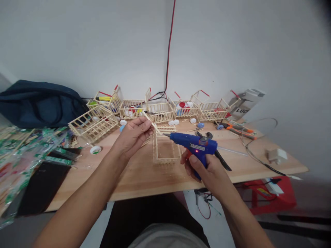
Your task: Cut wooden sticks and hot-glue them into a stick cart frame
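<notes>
My right hand (204, 168) grips the handle of a blue hot glue gun (193, 144), its red light on and its nozzle pointing left. My left hand (134, 134) pinches a thin wooden stick (152, 124) held slanted, and the gun's tip sits at the stick's lower end. Just under both, a small open box frame of wooden sticks (166, 148) stands on the wooden table (144, 175).
Several stick-built cart models (157, 111) line the wall, with bottle caps (95, 150) scattered about. A dark blue bag (38, 103) lies far left, printed packets (23, 151) at left, pliers (238, 130) and cables at right. A red stool (274, 194) stands below.
</notes>
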Motion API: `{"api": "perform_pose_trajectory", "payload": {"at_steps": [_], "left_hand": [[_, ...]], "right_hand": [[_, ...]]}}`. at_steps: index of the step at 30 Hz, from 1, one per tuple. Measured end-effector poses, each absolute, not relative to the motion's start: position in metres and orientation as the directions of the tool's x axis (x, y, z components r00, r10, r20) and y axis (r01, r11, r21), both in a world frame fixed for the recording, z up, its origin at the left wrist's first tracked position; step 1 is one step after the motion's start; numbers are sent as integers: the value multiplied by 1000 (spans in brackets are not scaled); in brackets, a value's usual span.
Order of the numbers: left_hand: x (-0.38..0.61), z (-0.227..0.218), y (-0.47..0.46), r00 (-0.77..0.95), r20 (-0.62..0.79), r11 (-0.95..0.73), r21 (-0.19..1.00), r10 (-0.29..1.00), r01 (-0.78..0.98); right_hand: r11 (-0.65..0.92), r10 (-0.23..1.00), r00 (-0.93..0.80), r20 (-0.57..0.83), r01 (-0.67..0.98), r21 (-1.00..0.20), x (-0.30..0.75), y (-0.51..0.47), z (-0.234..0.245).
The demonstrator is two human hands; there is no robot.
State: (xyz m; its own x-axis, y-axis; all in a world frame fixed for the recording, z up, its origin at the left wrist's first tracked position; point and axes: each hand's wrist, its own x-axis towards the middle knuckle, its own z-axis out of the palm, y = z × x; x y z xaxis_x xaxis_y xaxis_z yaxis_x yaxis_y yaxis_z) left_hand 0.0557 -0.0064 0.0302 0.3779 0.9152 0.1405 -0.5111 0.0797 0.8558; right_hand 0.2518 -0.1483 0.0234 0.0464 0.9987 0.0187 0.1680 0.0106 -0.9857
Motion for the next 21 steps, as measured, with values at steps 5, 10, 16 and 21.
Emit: {"api": "perform_pose_trajectory", "payload": {"at_steps": [5,10,16,21], "left_hand": [[57,32,-9,339,182,-44,925,923,-377],[56,34,-8,226,242,-163,934,943,-319],[58,33,-8,239,195,-99,927,951,-362],[57,32,-6,216,208,-110,912,954,-394]], "right_hand": [[140,987,68,148,113,-984,256,-150,24],[230,956,157,246,116,-966,268,-152,24],[180,946,215,241,267,-947,294,-156,18],[119,848,266,458,746,-655,326,-156,15]]}}
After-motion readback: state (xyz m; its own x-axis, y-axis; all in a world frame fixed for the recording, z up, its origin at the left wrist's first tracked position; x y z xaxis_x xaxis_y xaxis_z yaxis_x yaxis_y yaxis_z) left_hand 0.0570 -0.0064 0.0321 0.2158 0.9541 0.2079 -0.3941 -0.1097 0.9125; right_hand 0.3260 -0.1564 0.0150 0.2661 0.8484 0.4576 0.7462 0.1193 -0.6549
